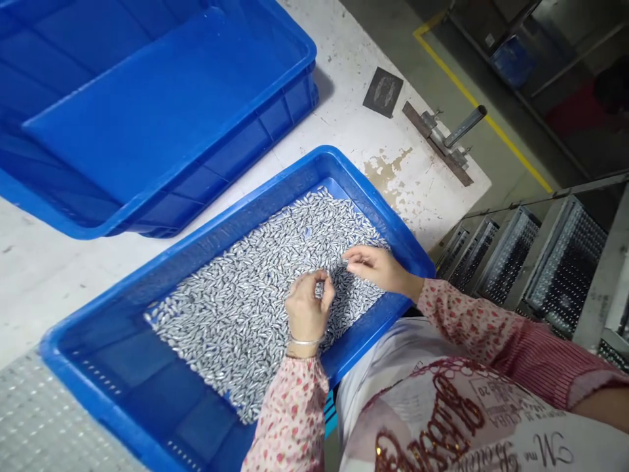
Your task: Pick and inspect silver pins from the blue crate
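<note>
Many small silvery pieces (236,295), elongated with pointed ends, lie spread over the floor of a shallow blue tray (329,157). My left hand (308,305), with a thin bracelet at the wrist, is over the pieces with its fingers curled and thumb and forefinger drawn together. Whatever it pinches is too small or hidden to make out. To its right, my right hand (376,267) reaches in over the tray's near side. Its thumb and forefinger come close together at the tips, and I cannot make out what is between them. A small gap separates the two hands.
A deeper blue crate (196,157) stands behind the tray on the worn white table (344,118). Toward the table's far right corner are a dark square plate (383,92) and a metal bar with an upright tube (437,144). Metal steps (565,249) lie to the right.
</note>
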{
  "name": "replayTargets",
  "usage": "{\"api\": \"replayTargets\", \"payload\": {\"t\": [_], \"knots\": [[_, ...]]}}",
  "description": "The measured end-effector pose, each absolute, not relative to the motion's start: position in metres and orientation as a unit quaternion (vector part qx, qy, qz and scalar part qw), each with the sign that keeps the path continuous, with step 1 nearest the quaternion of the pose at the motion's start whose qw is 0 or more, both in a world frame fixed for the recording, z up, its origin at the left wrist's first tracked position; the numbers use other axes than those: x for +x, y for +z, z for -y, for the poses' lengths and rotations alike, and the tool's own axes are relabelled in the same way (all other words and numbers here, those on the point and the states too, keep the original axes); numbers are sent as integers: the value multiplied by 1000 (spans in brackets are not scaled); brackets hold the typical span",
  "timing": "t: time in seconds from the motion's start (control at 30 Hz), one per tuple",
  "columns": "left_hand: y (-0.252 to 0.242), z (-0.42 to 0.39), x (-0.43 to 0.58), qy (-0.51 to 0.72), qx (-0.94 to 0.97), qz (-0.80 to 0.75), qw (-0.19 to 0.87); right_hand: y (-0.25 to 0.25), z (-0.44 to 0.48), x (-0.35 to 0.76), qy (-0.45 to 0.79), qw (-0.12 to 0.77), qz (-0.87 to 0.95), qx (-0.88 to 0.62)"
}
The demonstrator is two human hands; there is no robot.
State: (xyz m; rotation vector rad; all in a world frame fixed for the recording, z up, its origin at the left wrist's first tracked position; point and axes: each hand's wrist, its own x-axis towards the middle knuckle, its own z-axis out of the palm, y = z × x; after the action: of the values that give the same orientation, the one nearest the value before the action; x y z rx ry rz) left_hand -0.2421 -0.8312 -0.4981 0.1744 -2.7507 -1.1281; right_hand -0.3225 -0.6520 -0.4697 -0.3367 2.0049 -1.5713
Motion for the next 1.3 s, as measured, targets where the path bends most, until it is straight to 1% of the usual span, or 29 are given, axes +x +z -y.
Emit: {"api": "replayTargets", "payload": {"t": [0.07, 0.13, 0.2, 0.3, 0.47, 0.53, 0.7, 0.93, 1.07, 1.17, 1.3], "knots": [[-486, 826, -237, -341, 12, 935, 99, -470, 666, -313, -629, 320, -698, -124], [-479, 823, -232, -310, -13, 944, 116, -470, 673, -308, -645, 332, -676, -130], [-476, 820, -227, -307, -15, 942, 136, -470, 673, -305, -653, 337, -666, -130], [-475, 817, -217, -375, 39, 913, 153, -471, 670, -303, -669, 365, -637, -115], [-480, 811, -203, -544, 184, 811, 108, -474, 667, -296, -683, 388, -611, -95], [-481, 809, -200, -570, 204, 789, 104, -475, 666, -293, -687, 384, -609, -97], [-482, 806, -196, -577, 218, 779, 111, -473, 663, -288, -664, 346, -647, -142], [-474, 803, -195, -541, 174, 811, 140, -462, 661, -290, -620, 254, -705, -233], [-468, 801, -195, -454, 124, 855, 216, -458, 661, -287, -644, 234, -701, -198], [-466, 798, -194, -392, 110, 875, 263, -455, 662, -283, -646, 255, -703, -150], [-466, 796, -195, -362, 90, 880, 294, -452, 664, -280, -648, 311, -688, -104]]}}
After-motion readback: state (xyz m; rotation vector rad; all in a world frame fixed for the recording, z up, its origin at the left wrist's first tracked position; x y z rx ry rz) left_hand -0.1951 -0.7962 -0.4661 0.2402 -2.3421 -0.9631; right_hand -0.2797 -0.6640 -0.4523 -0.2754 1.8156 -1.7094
